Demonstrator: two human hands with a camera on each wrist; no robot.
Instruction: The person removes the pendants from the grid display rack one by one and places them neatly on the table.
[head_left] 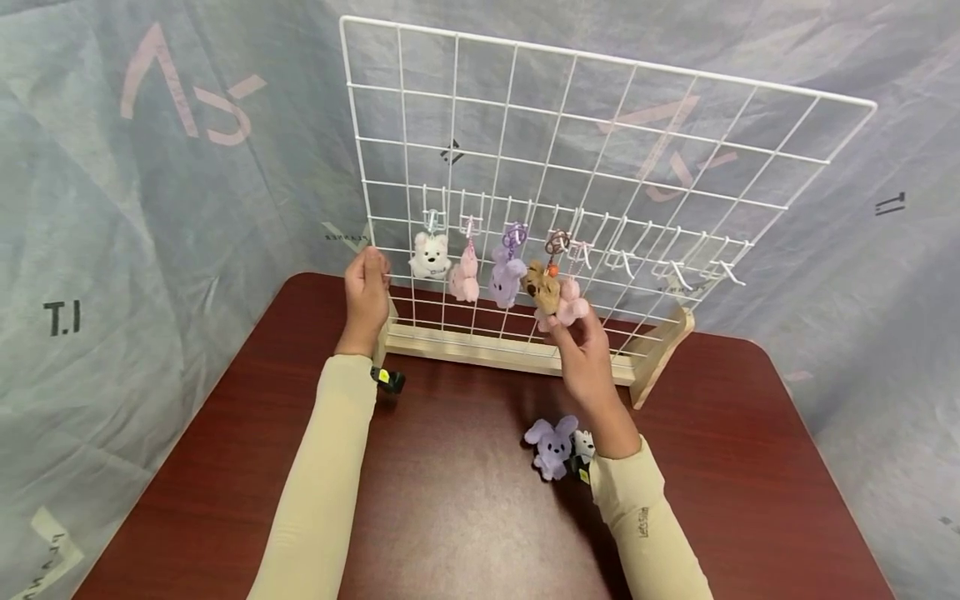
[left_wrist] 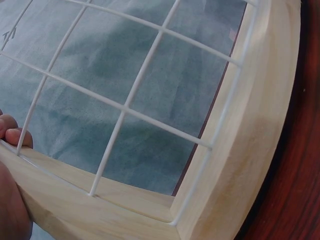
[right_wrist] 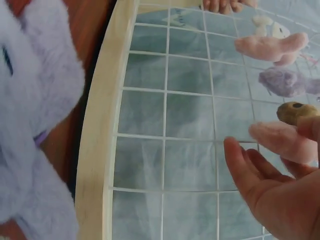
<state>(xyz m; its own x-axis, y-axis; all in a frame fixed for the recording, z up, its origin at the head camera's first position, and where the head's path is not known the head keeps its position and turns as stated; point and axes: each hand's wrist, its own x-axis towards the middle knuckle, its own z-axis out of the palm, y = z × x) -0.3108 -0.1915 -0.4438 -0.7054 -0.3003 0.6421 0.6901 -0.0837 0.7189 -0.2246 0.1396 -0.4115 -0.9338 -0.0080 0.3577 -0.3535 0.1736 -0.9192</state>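
Note:
My left hand (head_left: pixel 367 287) grips the left side post of a white wire grid rack (head_left: pixel 480 108); in the left wrist view its fingers (left_wrist: pixel 19 136) curl round the wooden frame (left_wrist: pixel 115 215). My right hand (head_left: pixel 585 358) holds a pink plush keychain (head_left: pixel 573 307) low on the rack, thumb in front and fingers behind. Against the thumb tip hangs a brown plush keychain (head_left: pixel 542 287), overlapping the pink one. Further left hang a purple plush keychain (head_left: pixel 506 279), another pink plush keychain (head_left: pixel 464 279) and a white plush keychain (head_left: pixel 431 254).
Several bare hooks (head_left: pixel 678 273) stick out at the rack's right. A purple bunny plush (head_left: pixel 552 450) and a small white plush (head_left: pixel 583 444) lie on the dark red table (head_left: pixel 450 517) beside my right wrist. Wooden feet (head_left: pixel 660 354) support the rack; grey cloth (head_left: pixel 187 192) hangs behind.

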